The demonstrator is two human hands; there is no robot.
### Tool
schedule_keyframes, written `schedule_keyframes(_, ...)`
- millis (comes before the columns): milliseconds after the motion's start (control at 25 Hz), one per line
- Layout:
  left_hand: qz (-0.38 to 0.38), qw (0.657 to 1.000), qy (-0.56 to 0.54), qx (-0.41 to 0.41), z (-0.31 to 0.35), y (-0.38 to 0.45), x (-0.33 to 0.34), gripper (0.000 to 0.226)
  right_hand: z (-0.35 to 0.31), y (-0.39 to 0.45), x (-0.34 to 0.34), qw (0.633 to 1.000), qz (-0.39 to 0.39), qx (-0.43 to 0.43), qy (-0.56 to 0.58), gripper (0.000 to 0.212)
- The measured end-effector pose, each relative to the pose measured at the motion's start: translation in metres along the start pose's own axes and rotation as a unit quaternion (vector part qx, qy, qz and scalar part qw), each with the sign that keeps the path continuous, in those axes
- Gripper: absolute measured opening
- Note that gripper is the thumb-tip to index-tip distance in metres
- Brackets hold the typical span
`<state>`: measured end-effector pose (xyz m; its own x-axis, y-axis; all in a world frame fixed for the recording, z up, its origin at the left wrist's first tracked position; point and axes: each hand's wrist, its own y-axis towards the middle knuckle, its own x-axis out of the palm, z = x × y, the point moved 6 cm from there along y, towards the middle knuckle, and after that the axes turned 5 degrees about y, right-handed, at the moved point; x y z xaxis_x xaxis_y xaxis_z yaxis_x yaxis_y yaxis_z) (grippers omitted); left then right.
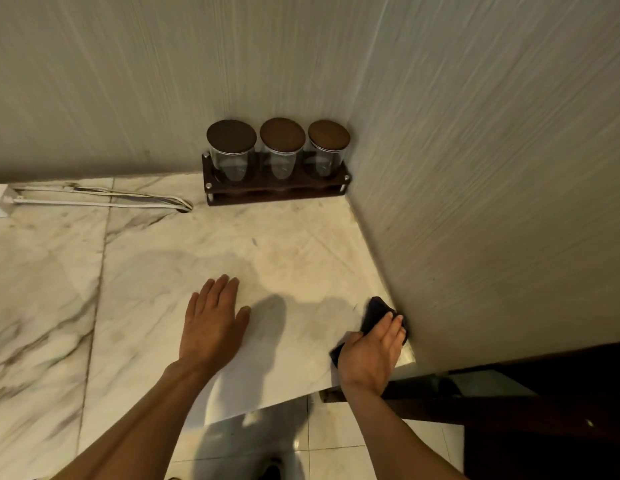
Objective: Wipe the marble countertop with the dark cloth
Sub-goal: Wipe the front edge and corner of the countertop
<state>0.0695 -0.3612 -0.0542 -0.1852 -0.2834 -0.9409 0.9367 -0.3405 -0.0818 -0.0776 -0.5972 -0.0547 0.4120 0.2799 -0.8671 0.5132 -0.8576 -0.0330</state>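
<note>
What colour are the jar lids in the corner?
Dark brown, wood-like, on all three jar lids; seen in the head view.

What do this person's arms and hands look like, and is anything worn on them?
Both forearms are bare to the frame's lower edge: no sleeves show. The left hand and right hand wear no gloves, and no watch, bracelet or ring is visible. Fingernails look short and unpainted.

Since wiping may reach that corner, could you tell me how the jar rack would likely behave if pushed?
The jar rack would probably slide as one unit on smooth marble. Its three lidded glass jars stand tall, so they may wobble, and glass is likely fragile.
</note>
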Motion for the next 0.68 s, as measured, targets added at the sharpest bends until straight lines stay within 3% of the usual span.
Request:
schedule_keyframes(120,0.045,0.999,-0.012,-0.008,-0.014,-0.028,-0.012,0.055,0.009,-0.010,-0.004,0.999,0.003,0.023,0.026,0.067)
schedule_keyframes(480,0.069,0.993,-0.091,-0.028,-0.036,-0.120,-0.035,0.053,0.024,-0.046,-0.020,0.995,-0.026,0.030,0.093,0.070)
schedule_keyframes(680,0.050,0.988,-0.144,-0.019,-0.033,-0.138,-0.045,0.058,0.002,-0.109,-0.005,0.985,-0.151,-0.034,0.076,0.068)
